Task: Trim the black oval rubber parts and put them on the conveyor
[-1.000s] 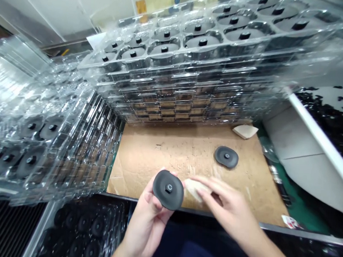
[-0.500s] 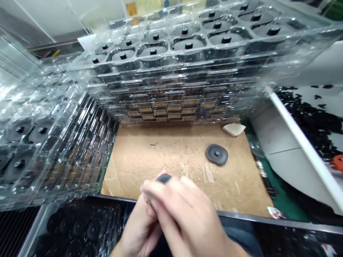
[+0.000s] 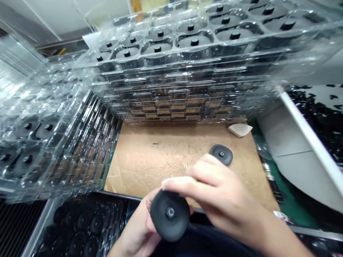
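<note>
A black rounded disc [image 3: 169, 221] with a small hub in its centre is held up over the front edge of the board, tilted toward me. My left hand [image 3: 140, 227] grips it from behind and from the left, most of its fingers hidden by the disc. Reaching in from the right, my right hand [image 3: 222, 193] has its fingertips on the disc's upper edge. A second dark disc [image 3: 222, 154] lies on the brown cardboard [image 3: 147, 150], just beyond my right knuckles and partly covered by them.
Stacked clear plastic trays [image 3: 175, 66] filled with discs rise behind the cardboard; another tray stack [image 3: 86, 139] stands left. A white bin [image 3: 312, 145] with small black pieces is on the right. A cream wedge [image 3: 240, 129] lies at the back. Another disc-filled tray [image 3: 78, 231] sits lower left.
The held disc, mostly covered by my hands before, now shows its face with the hub. My right hand has moved right and up, uncovering it. The view has shifted slightly.
</note>
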Demonstrator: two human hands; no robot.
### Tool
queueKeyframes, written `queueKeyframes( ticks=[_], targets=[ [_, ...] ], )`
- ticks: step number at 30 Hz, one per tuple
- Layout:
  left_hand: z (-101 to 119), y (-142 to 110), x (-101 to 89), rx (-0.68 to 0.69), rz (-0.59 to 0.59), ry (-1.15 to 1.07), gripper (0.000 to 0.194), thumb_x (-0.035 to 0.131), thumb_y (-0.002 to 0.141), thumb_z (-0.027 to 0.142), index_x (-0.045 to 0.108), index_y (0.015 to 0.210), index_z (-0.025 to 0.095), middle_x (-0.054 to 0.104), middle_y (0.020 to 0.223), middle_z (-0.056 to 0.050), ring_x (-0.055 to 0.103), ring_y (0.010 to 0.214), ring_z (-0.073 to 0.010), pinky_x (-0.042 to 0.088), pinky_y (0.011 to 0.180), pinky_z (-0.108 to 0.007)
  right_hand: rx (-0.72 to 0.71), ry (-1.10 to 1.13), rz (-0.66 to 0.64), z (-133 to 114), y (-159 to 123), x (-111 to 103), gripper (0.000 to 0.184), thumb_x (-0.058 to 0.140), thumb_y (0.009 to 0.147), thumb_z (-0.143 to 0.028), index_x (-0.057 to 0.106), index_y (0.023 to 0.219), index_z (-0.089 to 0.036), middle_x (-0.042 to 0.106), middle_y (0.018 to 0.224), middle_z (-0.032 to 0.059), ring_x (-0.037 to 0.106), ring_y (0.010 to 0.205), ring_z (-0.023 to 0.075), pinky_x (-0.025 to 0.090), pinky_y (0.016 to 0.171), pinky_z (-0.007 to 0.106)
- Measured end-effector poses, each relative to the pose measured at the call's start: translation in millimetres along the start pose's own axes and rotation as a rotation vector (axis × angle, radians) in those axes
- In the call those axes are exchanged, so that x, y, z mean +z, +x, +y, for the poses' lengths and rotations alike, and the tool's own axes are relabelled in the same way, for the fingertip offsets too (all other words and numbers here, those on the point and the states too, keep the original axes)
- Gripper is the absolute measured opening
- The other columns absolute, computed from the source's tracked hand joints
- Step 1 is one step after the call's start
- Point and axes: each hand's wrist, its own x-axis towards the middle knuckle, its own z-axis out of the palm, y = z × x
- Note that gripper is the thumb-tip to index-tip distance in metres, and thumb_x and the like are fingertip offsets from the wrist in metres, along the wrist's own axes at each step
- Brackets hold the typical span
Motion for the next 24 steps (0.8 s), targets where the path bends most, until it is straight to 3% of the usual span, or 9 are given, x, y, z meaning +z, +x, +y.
queueKeyframes(
  ticks=[3,8,10,12,14,16,18,21,24],
  targets=[
    [0.9,-2.9,-9.7,0.031,-0.065,-0.095,0.055,0.084,0.042,0.028,0.068,0.095,0.025,0.071,0.096,-0.001,0.066,0.084,-0.0207,0.049,0.074,-0.026,0.256,0.069,0.177,12.8,-31.4,16.6,0.029,0.046,0.086,-0.011,0.056,0.11,-0.024,0.061,0.082,0.0017,0.054,0.069,0.0125,0.042,0.061,0.024],
    [-2.9,1.4,-12.7,0.014,-0.053,-0.09,0.051,0.083,0.045,0.028,0.069,0.094,0.023,0.072,0.095,-0.004,0.067,0.084,-0.0219,0.05,0.074,-0.027,0.514,0.2,0.006,21.0,-78.9,42.0,0.022,0.046,0.089,-0.02,0.061,0.103,-0.025,0.062,0.072,0.0002,0.059,0.067,0.0141,0.048,0.06,0.024],
    [-3.5,3.3,-9.0,-0.018,-0.072,-0.087,0.053,0.084,0.043,0.029,0.069,0.094,0.023,0.072,0.094,-0.004,0.067,0.083,-0.0224,0.05,0.073,-0.027,0.534,0.135,0.05,16.8,-80.9,36.5,0.022,0.046,0.089,-0.023,0.062,0.103,-0.025,0.063,0.075,0.0016,0.06,0.069,0.0159,0.048,0.061,0.027],
    [-4.0,4.3,-5.3,-0.057,-0.091,-0.069,0.055,0.085,0.041,0.028,0.069,0.093,0.024,0.072,0.093,-0.003,0.067,0.082,-0.0227,0.05,0.071,-0.027,0.499,0.072,0.183,6.8,-71.6,23.7,0.022,0.047,0.088,-0.023,0.059,0.106,-0.027,0.064,0.083,0.0023,0.059,0.072,0.0162,0.046,0.062,0.027],
    [-4.2,4.5,-2.5,-0.102,-0.078,-0.025,0.052,0.084,0.043,0.026,0.068,0.092,0.023,0.072,0.088,-0.002,0.067,0.08,-0.0205,0.05,0.072,-0.026,0.351,0.034,0.245,-6.1,-53.9,10.3,0.026,0.045,0.089,-0.023,0.055,0.113,-0.028,0.065,0.086,0.0025,0.058,0.069,0.0154,0.044,0.062,0.028],
    [-3.9,3.8,-0.7,-0.127,-0.021,0.034,0.042,0.08,0.052,0.025,0.069,0.092,0.02,0.072,0.082,-0.002,0.066,0.081,-0.0182,0.047,0.076,-0.025,0.124,0.026,0.173,-16.4,-32.9,1.0,0.027,0.039,0.092,-0.022,0.056,0.112,-0.025,0.064,0.078,0.0023,0.053,0.063,0.0142,0.04,0.06,0.029],
    [-2.9,2.4,0.8,-0.108,0.008,0.07,0.036,0.077,0.057,0.028,0.069,0.09,0.019,0.072,0.081,-0.001,0.064,0.086,-0.0182,0.045,0.081,-0.024,0.002,0.017,0.026,-20.7,-14.8,-3.8,0.031,0.034,0.091,-0.016,0.062,0.103,-0.022,0.061,0.069,0.0015,0.049,0.059,0.0136,0.036,0.058,0.03],
    [-1.9,0.3,3.7,-0.077,-0.045,0.041,0.039,0.079,0.053,0.033,0.07,0.087,0.018,0.072,0.08,-0.001,0.065,0.082,-0.0177,0.047,0.075,-0.023,0.087,-0.058,-0.124,-19.9,-1.1,-3.2,0.037,0.035,0.081,-0.004,0.066,0.09,-0.022,0.056,0.063,-0.0002,0.045,0.057,0.0134,0.032,0.057,0.029],
    [-3.8,0.2,5.1,-0.118,-0.033,0.01,0.029,0.078,0.055,0.029,0.071,0.08,0.017,0.071,0.07,0.0,0.065,0.074,-0.0154,0.048,0.07,-0.021,0.039,-0.04,-0.035,-23.1,-4.6,9.8,0.032,0.037,0.082,-0.008,0.066,0.086,-0.02,0.055,0.061,0.0003,0.045,0.055,0.0134,0.034,0.056,0.03]
  ],
)
